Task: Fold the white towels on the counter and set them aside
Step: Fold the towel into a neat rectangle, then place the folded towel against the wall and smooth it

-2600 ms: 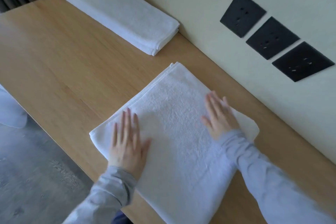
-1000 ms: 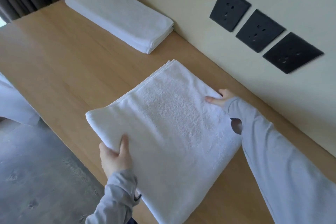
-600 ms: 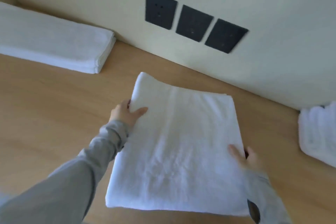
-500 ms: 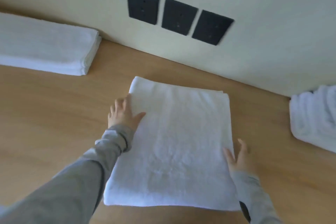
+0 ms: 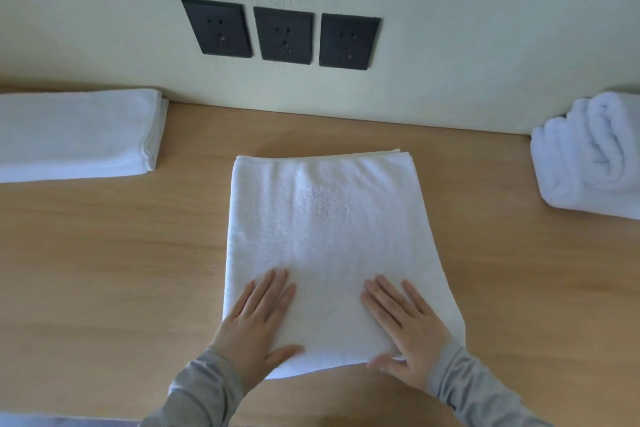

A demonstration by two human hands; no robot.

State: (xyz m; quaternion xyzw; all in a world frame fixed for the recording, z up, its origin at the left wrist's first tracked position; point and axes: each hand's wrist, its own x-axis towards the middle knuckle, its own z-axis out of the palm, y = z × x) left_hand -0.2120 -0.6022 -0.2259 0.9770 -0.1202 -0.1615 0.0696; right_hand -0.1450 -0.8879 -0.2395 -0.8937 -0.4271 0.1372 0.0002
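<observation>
Both hands lie flat on the near end of a folded white towel that rests on the wooden table, square to the wall and roughly centred below three dark wall sockets. The left hand is spread open, palm down, its fingers straight and close together on the towel's near left area, the thumb stretched out along the near edge. The right hand is likewise open and palm down on the near right area, its fingers straight and slightly fanned, the thumb at the near edge where cloth meets table. Neither hand curls round or pinches the cloth; both simply press on top of it. Grey sleeves cover both wrists. The towel's far edge shows stacked layers and lies near the wall without touching it. At the left, against the wall, sits a long folded white towel stack, well apart from the centre towel. At the right edge, loosely rolled white towels sit against the wall, also well apart.
</observation>
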